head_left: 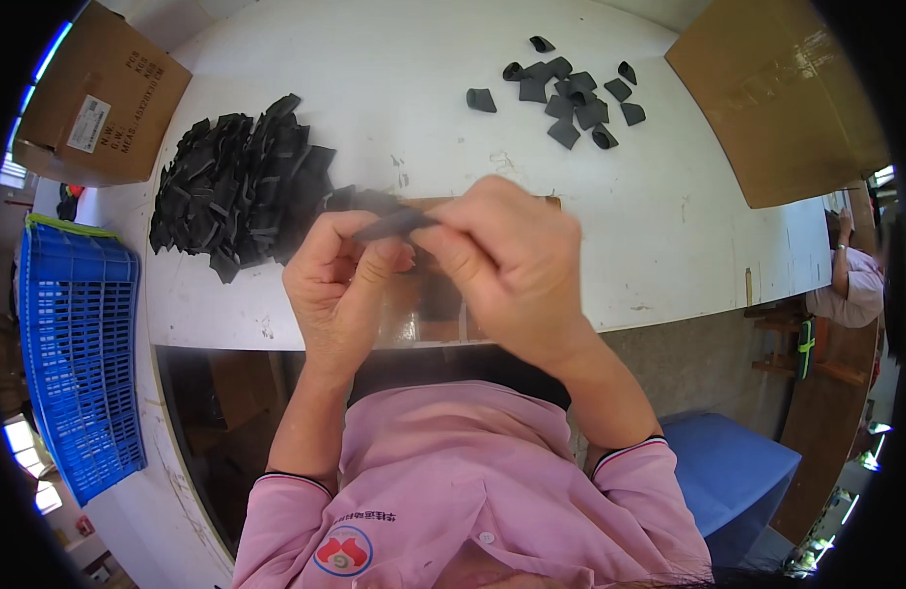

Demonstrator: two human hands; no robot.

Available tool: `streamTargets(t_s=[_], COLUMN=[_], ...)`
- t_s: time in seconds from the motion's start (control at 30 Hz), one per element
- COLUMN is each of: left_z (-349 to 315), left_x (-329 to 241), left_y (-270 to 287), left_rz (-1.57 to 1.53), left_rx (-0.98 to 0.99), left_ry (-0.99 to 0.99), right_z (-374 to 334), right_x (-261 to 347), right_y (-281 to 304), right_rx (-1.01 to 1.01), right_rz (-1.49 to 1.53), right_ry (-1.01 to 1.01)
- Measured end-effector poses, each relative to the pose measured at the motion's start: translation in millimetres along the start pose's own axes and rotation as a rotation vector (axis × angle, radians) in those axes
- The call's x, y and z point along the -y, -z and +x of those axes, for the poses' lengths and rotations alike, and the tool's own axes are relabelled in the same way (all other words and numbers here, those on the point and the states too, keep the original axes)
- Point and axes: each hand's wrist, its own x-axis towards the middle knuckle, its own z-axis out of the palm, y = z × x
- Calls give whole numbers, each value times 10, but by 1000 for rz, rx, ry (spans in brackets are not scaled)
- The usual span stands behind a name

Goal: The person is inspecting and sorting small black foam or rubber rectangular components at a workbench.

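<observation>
Dark piece [394, 225], narrow and partly covered, is pinched by left hand [337, 270] and right hand [517, 260]; black heap [227, 187] and loose pieces [564, 133] lie on white worktop [404, 88].

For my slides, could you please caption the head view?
A left hand and right hand pinch a narrow black piece above a white tabletop near a heap of black pieces.

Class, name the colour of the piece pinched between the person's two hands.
The pinched piece is dark grey to black, shown best in the head view.
</observation>
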Motion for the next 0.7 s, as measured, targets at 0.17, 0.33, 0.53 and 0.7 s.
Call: streamTargets(t_s=[0.17, 0.33, 0.53, 0.7], left_z=[-475, -720, -642, -585], left_x=[585, 842, 956, 606], left_y=[-77, -212, -62, -184], left_rz=[538, 1021, 692, -353], left_rx=[-14, 87, 60, -12], left_ry=[131, 125, 150, 705], right_z=[116, -637, -1194, -1147], right_x=[-231, -364, -286, -144], right_y=[360, 128, -24, -195], right_rx=[-153, -43, 110, -13], right_rz=[687, 378, 166, 195], right_ry=[-713, -896, -814, -649])
